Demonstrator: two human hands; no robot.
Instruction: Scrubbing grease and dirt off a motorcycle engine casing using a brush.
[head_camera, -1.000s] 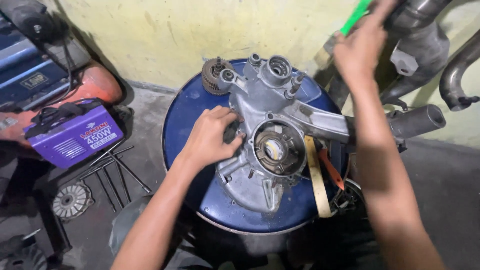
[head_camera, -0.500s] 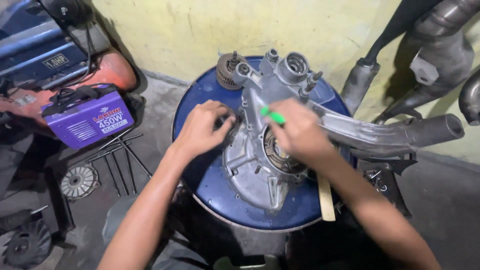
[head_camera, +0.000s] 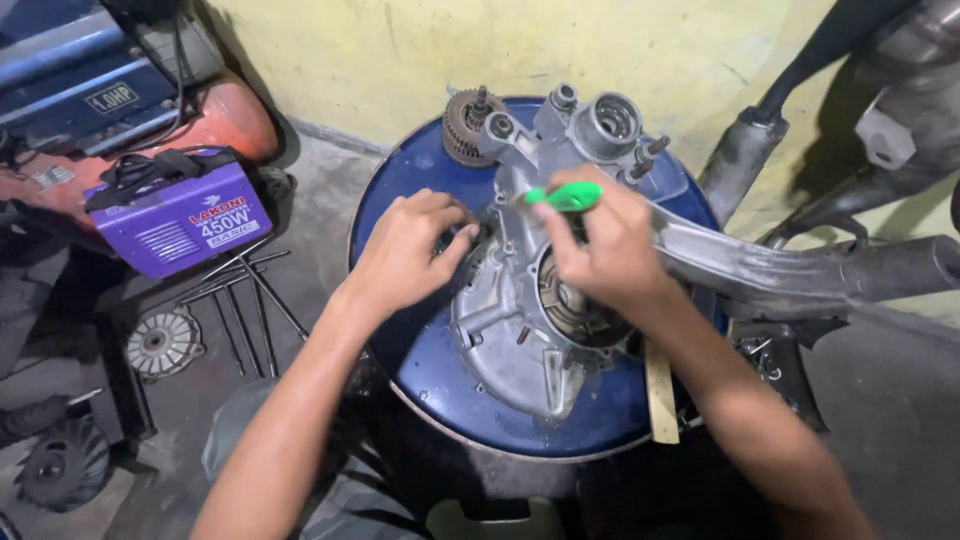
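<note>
Engine case (head_camera: 510, 330) lies flat on the blue drum (head_camera: 420, 350), long axis running from the near rim up toward the wall, gear cluster (head_camera: 462, 125) at the far end. Right hand (head_camera: 610, 255) over the case's centre, closed on a green-handled tool (head_camera: 565, 197), handle pointing left. Left hand (head_camera: 410, 250) curled on the case's left edge, fingers bent on a small dark part there.

Grey, grime-streaked engine case (head_camera: 520, 320) on a blue drum (head_camera: 420, 350), center. Right hand (head_camera: 610, 250) grips a bright green handle (head_camera: 568, 196). Far wall (head_camera: 450, 50) pale yellow, stained. Left: purple box (head_camera: 180, 215) w/ white and red lettering, red tank (head_camera: 220, 115), dark rods (head_camera: 250, 290) on grey floor (head_camera: 300, 190). Near right: tan stick (head_camera: 660, 392).
</note>
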